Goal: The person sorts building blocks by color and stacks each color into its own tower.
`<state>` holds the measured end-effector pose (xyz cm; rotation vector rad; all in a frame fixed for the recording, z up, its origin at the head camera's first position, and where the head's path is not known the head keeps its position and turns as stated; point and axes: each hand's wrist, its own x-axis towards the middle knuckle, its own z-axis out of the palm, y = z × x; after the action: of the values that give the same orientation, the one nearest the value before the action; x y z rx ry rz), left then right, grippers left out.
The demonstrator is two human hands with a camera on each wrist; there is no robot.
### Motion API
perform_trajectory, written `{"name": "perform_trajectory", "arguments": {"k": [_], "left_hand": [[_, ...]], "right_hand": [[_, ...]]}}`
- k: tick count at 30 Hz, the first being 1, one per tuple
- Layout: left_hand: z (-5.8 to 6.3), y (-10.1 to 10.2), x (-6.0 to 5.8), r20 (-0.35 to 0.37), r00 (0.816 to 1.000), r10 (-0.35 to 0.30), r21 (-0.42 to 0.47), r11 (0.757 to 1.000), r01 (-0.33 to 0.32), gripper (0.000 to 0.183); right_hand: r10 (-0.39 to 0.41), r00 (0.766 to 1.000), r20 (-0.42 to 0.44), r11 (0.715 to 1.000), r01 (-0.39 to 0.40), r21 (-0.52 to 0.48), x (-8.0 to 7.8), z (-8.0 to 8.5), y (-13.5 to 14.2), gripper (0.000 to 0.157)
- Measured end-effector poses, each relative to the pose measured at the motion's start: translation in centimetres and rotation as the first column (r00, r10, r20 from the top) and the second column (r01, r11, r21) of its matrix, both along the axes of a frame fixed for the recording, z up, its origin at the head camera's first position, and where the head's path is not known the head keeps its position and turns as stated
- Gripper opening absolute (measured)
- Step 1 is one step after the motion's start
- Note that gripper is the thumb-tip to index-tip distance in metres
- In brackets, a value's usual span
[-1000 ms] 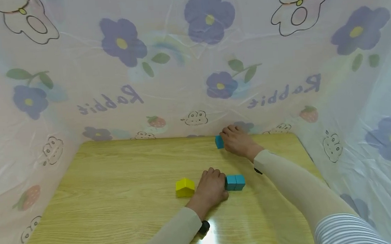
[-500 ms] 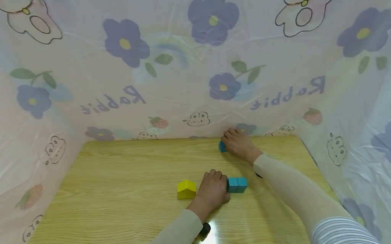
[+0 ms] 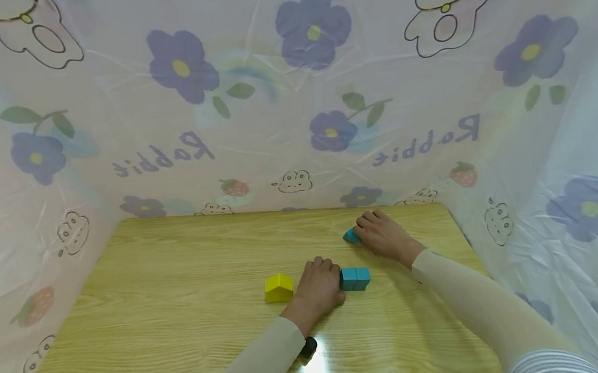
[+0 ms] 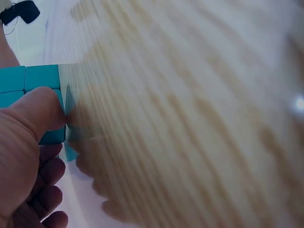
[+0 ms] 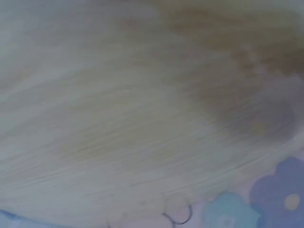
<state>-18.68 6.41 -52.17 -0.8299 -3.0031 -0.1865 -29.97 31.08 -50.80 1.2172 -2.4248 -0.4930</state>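
My left hand (image 3: 318, 284) grips the left end of a row of blue blocks (image 3: 355, 278) at mid-table. In the left wrist view its thumb (image 4: 42, 111) lies across a blue block face (image 4: 42, 77), with the other fingers curled on the far side. Farther back, my right hand (image 3: 385, 235) holds another blue block (image 3: 352, 236), mostly covered by the fingers; only a pointed end shows, tilted. A yellow block with a peaked top (image 3: 279, 288) stands left of my left hand, apart from it. The right wrist view does not show the hand.
The light wood tabletop (image 3: 179, 266) meets a hanging patterned sheet (image 3: 254, 149) along its back edge, with sheeting on both sides too. A bright light reflection lies on the table near the front. Something small and black (image 3: 308, 345) sits by my left wrist.
My right hand has come away from the back edge, toward the front and right, turning the blue block so its end looks pointed. My left hand and the yellow block stay in place.
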Motion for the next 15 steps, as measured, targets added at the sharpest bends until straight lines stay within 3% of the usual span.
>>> {"name": "perform_trajectory", "arguments": {"k": [4, 7, 11, 15], "left_hand": [[-0.1, -0.1, 0.0, -0.005, 1.000, -0.002, -0.014, 1.000, 0.002, 0.038], [-0.1, -0.1, 0.0, 0.004, 1.000, -0.001, -0.022, 1.000, 0.001, 0.041], [0.1, 0.0, -0.1, 0.017, 1.000, 0.001, -0.027, 1.000, 0.000, 0.042], [0.2, 0.2, -0.1, 0.020, 1.000, 0.003, -0.030, 1.000, -0.002, 0.041]], "right_hand": [[-0.051, 0.997, 0.055, 0.998, 0.053, -0.031, 1.1, 0.0, 1.1, 0.036], [-0.142, 0.983, 0.119, 0.981, 0.155, -0.114, 1.7, 0.1, 1.0, 0.045], [-0.253, 0.940, 0.230, 0.939, 0.296, -0.177, 2.3, 0.2, -0.1, 0.055], [-0.308, 0.890, 0.336, 0.903, 0.385, -0.192, 2.4, 0.3, -1.4, 0.054]]}}
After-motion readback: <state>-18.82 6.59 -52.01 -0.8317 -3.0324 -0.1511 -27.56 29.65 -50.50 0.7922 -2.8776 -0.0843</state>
